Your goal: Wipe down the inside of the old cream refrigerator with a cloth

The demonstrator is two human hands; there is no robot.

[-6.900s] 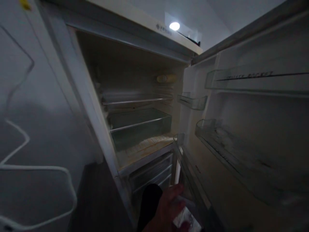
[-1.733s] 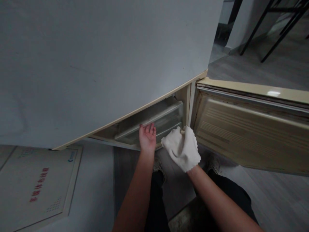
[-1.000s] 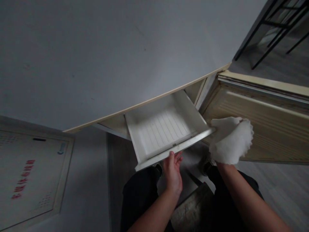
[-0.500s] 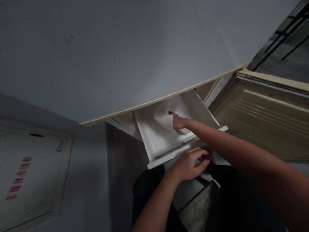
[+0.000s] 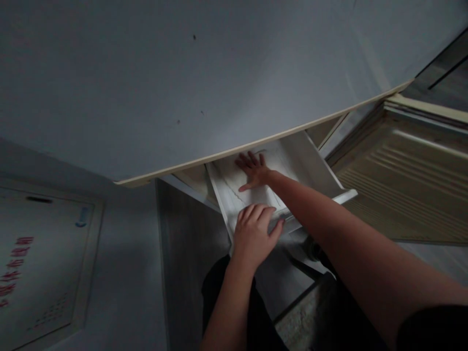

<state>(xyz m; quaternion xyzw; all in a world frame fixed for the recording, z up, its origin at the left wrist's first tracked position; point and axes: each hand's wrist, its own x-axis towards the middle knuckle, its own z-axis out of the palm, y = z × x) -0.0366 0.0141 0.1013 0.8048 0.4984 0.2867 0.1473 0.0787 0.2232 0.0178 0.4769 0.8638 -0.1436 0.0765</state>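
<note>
A white drawer (image 5: 333, 186) is pulled out below the table-like top panel (image 5: 234, 73). Inside it, a thin white cloth (image 5: 272, 195) with a wavy edge lies spread over the bottom. My right hand (image 5: 254, 170) presses on this cloth with the palm down and the fingers spread. Part of the cloth is hidden under the hand and forearm. At the drawer's front edge is my left hand (image 5: 254, 231), its fingers extended over the rim and the thumb apart. It holds nothing that I can see.
On the right, a ribbed beige door (image 5: 413, 180) hangs open beside the drawer. A white wall panel (image 5: 47, 263) with red lettering is on the left. My legs (image 5: 219, 287) are close below the drawer front.
My right hand has gone from gripping the bunched cloth to lying flat on it, and the cloth is spread out. My left hand has moved up and left onto the drawer's front edge.
</note>
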